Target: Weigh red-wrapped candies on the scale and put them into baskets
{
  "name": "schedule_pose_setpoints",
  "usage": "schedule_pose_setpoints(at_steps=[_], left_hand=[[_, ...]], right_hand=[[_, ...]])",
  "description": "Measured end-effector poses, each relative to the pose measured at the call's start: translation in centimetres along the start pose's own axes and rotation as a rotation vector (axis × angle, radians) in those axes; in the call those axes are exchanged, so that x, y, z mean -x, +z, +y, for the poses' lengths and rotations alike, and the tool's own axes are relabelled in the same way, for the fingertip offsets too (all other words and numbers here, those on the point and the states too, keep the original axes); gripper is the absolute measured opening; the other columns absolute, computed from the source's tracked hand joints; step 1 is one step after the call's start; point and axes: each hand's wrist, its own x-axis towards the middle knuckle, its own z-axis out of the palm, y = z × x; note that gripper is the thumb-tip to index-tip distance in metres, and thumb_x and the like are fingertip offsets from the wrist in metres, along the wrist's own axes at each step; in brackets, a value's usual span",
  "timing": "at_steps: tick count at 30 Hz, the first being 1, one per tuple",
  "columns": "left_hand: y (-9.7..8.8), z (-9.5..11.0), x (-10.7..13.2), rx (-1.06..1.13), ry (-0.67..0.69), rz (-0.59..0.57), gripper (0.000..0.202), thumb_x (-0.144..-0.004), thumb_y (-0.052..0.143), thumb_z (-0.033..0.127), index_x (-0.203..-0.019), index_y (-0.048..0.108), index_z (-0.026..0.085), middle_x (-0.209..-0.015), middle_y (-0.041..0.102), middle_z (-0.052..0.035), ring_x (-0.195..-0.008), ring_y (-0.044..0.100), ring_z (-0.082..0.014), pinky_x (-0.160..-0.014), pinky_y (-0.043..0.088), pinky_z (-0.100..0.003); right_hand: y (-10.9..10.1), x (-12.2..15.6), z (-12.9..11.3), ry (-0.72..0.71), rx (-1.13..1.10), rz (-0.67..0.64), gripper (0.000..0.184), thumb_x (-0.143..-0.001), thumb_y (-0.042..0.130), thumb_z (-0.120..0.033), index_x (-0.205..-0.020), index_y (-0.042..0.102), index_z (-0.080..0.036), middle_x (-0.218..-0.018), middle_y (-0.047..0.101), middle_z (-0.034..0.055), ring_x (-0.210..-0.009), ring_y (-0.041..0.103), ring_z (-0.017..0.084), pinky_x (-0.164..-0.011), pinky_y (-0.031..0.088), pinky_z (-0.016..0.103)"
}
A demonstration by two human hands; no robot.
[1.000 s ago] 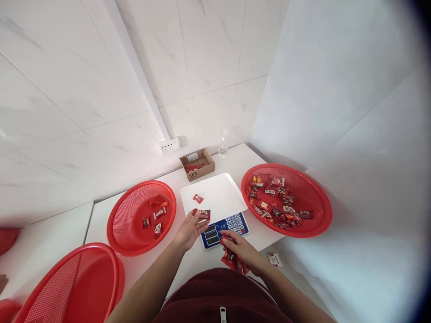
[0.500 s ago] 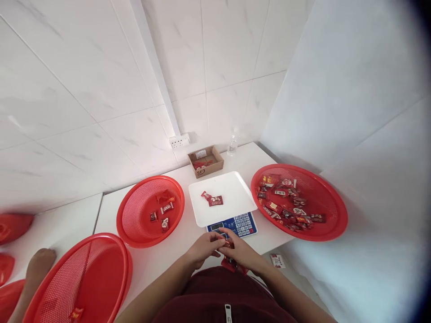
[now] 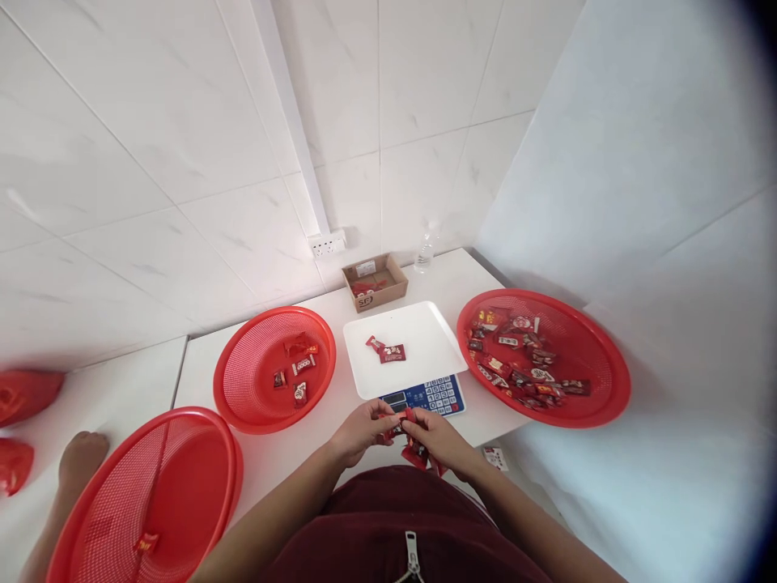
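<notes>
My left hand [image 3: 363, 432] and my right hand [image 3: 442, 440] meet in front of my body, just below the scale's blue keypad [image 3: 434, 397]. Both have their fingers pinched on small red wrapped candies [image 3: 415, 453]; part of the bunch hangs under my right fingers, and the exact number is hidden. On the white scale tray [image 3: 418, 324] lie two red-wrapped pieces, the larger candy [image 3: 392, 353] and a smaller one beside it. To the right, a red mesh basket [image 3: 598, 405] holds many mixed wrapped candies. A second red basket [image 3: 243, 364], to the left, has several pieces in it.
Behind the tray stand a cardboard box [image 3: 388, 297] with red packets inside and a clear bottle [image 3: 425, 253]. Stacked red baskets [image 3: 227, 453] fill the near left, beside another person's hand [image 3: 83, 457]. Red bags [image 3: 27, 397] lie at far left. Walls bound the back and right.
My hands have drawn slightly apart, and the candies between my fingertips show more. The other person's hand has shifted a little. The whole view has tilted slightly.
</notes>
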Motion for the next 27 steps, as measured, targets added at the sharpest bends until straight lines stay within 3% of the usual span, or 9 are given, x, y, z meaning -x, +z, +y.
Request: schedule_pose_setpoints(at_steps=[4,8,17,22,27], left_hand=[[-0.1,-0.1,-0.3,-0.047,0.034,-0.014,0.048,-0.053,0.079,0.047,-0.078,0.052,0.015,-0.064,0.056,0.0031,-0.054,0.049,-0.0072,-0.06,0.041,-0.027],[-0.2,0.0,-0.6,-0.086,0.116,0.033,0.048,-0.054,0.076,0.051,-0.074,0.051,0.016,-0.06,0.053,0.0043,-0.051,0.046,-0.0073,-0.055,0.039,-0.026],[0.1,0.9,-0.8,-0.079,0.089,0.005,0.046,-0.068,0.06,0.062,-0.077,0.05,0.018,-0.06,0.049,0.0055,-0.048,0.043,-0.0065,-0.049,0.034,-0.022],[0.1,0.9,-0.8,-0.145,0.028,-0.08,0.047,-0.066,0.064,0.058,-0.084,0.055,0.015,-0.063,0.052,0.0032,-0.053,0.046,-0.0075,-0.054,0.037,-0.023],[0.2,0.8,-0.5,-0.151,0.053,-0.058,0.047,-0.066,0.066,0.056,-0.086,0.056,0.015,-0.067,0.055,0.0027,-0.052,0.044,-0.0059,-0.054,0.035,-0.022]], right_hand=[[0.2,-0.1,-0.7,-0.046,0.009,0.028,0.033,-0.078,0.049,-0.05,-0.08,0.051,-0.018,-0.058,0.051,-0.005,-0.041,0.046,0.006,-0.035,0.032,0.017],[0.2,-0.1,-1.3,0.035,-0.074,0.024,0.034,-0.078,0.048,-0.053,-0.083,0.051,-0.019,-0.06,0.051,-0.0051,-0.038,0.04,0.005,-0.032,0.029,0.017],[-0.1,-0.3,-1.5,0.071,-0.219,0.036,0.039,-0.077,0.049,-0.058,-0.082,0.051,-0.019,-0.056,0.048,-0.0067,-0.035,0.033,0.003,-0.03,0.024,0.017],[-0.4,-0.2,-1.5,0.077,-0.154,0.032,0.037,-0.076,0.05,-0.056,-0.076,0.048,-0.019,-0.056,0.049,-0.0061,-0.037,0.038,0.004,-0.031,0.026,0.016],[-0.7,-0.1,-1.4,0.028,-0.135,0.026,0.042,-0.074,0.049,-0.061,-0.075,0.046,-0.02,-0.057,0.049,-0.0066,-0.037,0.038,0.004,-0.032,0.028,0.017]])
